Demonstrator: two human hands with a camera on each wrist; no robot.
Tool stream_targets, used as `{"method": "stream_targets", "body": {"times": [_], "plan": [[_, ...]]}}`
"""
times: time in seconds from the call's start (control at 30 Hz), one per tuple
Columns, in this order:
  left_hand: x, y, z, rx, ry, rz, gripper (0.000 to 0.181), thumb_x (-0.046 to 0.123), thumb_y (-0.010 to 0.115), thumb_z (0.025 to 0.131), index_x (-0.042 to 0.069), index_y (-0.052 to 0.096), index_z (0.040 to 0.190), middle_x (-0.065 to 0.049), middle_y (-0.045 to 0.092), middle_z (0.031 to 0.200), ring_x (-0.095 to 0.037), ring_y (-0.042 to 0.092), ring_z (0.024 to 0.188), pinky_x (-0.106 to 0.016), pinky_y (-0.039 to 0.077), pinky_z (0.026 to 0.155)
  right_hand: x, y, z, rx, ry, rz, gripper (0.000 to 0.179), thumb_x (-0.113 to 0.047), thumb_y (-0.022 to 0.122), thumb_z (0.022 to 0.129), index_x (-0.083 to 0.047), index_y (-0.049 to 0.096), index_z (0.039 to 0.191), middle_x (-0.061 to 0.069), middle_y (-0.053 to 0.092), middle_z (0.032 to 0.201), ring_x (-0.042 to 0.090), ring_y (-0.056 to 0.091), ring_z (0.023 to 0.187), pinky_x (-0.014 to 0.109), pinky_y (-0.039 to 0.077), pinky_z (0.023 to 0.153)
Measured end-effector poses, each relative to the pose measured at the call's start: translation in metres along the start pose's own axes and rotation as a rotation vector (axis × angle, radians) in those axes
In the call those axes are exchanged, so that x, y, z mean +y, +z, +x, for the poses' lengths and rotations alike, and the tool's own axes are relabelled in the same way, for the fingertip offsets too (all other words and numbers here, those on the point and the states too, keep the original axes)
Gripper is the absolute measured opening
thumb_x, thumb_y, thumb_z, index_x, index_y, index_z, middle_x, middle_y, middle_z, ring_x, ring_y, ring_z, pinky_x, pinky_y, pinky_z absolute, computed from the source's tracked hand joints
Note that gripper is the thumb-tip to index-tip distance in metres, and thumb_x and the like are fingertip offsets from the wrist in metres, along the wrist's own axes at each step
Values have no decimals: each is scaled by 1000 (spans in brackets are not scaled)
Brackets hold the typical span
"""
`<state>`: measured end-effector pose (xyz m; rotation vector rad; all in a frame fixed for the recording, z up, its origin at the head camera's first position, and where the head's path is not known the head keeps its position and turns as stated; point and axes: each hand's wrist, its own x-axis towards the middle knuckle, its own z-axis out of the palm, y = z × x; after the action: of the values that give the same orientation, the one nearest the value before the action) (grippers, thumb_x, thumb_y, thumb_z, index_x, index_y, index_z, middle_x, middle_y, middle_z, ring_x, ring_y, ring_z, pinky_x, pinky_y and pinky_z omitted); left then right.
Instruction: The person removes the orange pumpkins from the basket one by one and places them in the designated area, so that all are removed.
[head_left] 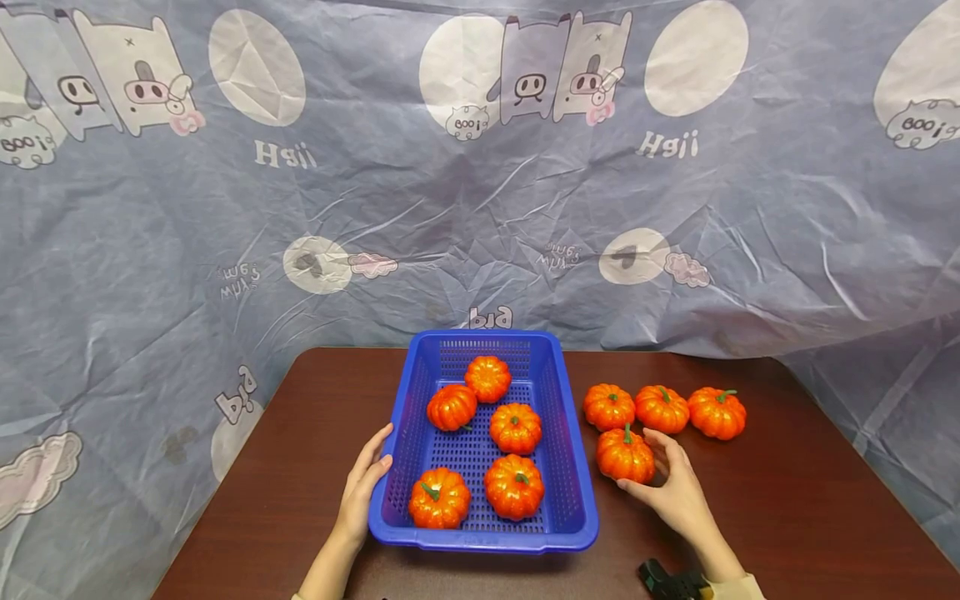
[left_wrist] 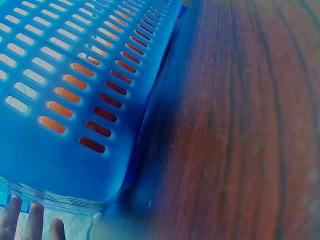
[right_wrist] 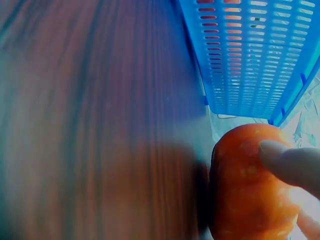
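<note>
A blue plastic basket (head_left: 480,540) with slotted walls holds several small orange pumpkins (head_left: 514,427) with green stems. My left hand (head_left: 358,493) is at the basket's left side, its fairly straight fingers touching the rim; in the left wrist view its fingertips (left_wrist: 35,220) show at the wall's lower left. To the right of the basket, my right hand (head_left: 677,487) grips another orange pumpkin (head_left: 624,455) between thumb and fingers. The right wrist view shows the thumb (right_wrist: 280,155) pressed on that pumpkin (right_wrist: 250,190), close beside the slotted basket wall (right_wrist: 250,55).
Three more pumpkins stand in a row behind the right hand: a left one (head_left: 609,407), a middle one (head_left: 662,409) and a right one (head_left: 717,413). Everything rests on a dark brown wooden table (head_left: 795,492). A grey-blue printed cloth (head_left: 480,208) hangs behind it.
</note>
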<state>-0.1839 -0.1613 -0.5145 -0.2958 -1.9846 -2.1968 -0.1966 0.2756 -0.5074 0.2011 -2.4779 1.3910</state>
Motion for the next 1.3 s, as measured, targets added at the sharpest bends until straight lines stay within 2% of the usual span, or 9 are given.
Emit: {"method": "stream_targets", "body": {"times": [0.07,0.17,0.23,0.3,0.43,0.57,0.87,1.1,1.3], "plan": [[0,0,0,2,-1,0,45,13,41,97,8,38,141,-12,31,148,-5,40,126,-17,35,98,1,1,2,-12,30,5,84,-9,84,67,3,35,135,24,38,133,41,40,121,6,32,93],[1,0,0,2,-3,2,45,14,41,97,8,38,142,-12,31,148,-5,40,126,-17,35,97,1,4,5,-30,71,-3,87,-13,84,68,2,32,137,24,36,135,41,38,123,30,38,99],[1,0,-1,1,-5,2,45,14,41,97,8,37,142,-12,31,149,-5,40,126,-17,35,98,1,5,7,-48,93,-8,89,-16,84,69,1,30,138,25,34,136,42,37,124,47,37,98],[1,0,-1,-1,-7,-2,45,14,41,97,8,37,142,-12,30,149,-5,40,126,-17,35,98,1,6,8,-62,108,-10,90,-16,84,69,2,29,139,26,33,136,43,36,124,55,36,96],[1,-1,-1,-1,-11,-7,45,14,41,97,9,37,142,-11,31,148,-7,41,125,-18,36,97,-4,5,9,-84,120,-15,92,-15,84,70,4,27,140,27,31,136,44,37,122,57,37,94],[0,0,-1,1,-11,-6,45,14,41,97,9,38,142,-11,32,148,-7,41,125,-17,36,97,-10,1,12,-67,94,-10,89,-12,83,69,6,29,138,29,33,134,46,38,122,56,36,95],[1,1,1,5,2,-1,45,13,41,97,7,38,142,-13,30,148,-3,40,126,-16,34,98,-39,-14,29,1,0,-39,80,-13,81,73,6,35,135,25,39,133,43,42,120,40,40,94],[1,0,1,5,3,-9,45,13,41,97,7,38,141,-13,32,148,-7,42,124,-18,36,97,-73,-18,48,-38,-25,36,77,-17,78,77,-1,34,139,17,38,139,38,41,124,48,37,95],[0,0,0,-2,-3,15,45,14,41,97,9,38,141,-12,30,149,-3,38,127,-16,32,99,-101,-14,62,-86,-54,103,69,-17,75,80,-3,39,137,18,42,137,37,44,123,52,37,97]]}}
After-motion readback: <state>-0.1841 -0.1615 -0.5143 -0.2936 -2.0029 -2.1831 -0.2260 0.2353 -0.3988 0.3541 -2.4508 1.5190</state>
